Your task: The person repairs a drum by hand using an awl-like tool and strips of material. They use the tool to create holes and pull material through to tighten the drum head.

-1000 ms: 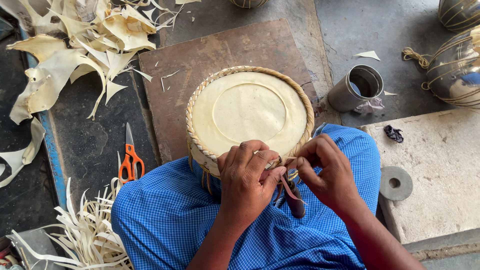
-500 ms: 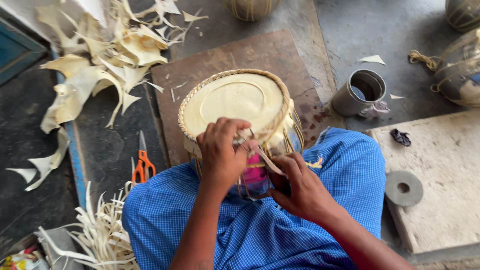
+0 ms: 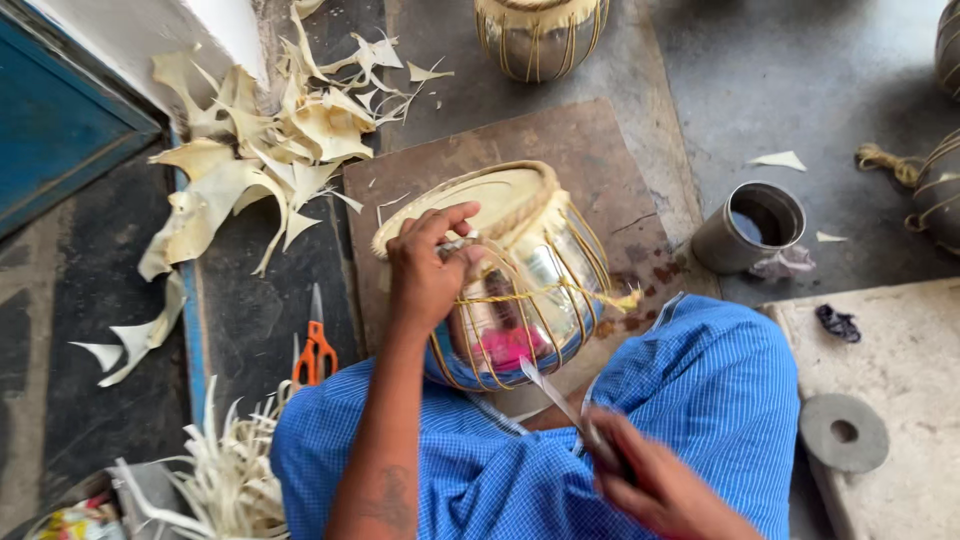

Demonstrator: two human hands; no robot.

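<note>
**Drum tipped on the lap, strap pulled tight**

The drum (image 3: 510, 280) lies tilted on its side across the blue-clad lap, its pale skin head turned up and away toward the brown board (image 3: 560, 150) on the floor. The left hand (image 3: 428, 272) is clamped over the rim, fingers curled shut on the lacing near the head. The right hand (image 3: 650, 480) is closed around a thin pale strap (image 3: 550, 392) that runs taut from the drum's lower side back toward the body.

Here is where it could slip. The metal shell looks slick and rounded, and only the lap and one hand steady it; a hard tug on the strap could roll it off the knees onto the board. The strap itself (narrow, stretched hard) could snap or slide through the grip, and the right hand would jerk back. Orange-handled scissors (image 3: 316, 345) lie just beside the left knee, blades pointing away, near enough for an elbow to catch. A metal cup (image 3: 750, 228) stands near the right knee and could be knocked over.
</note>
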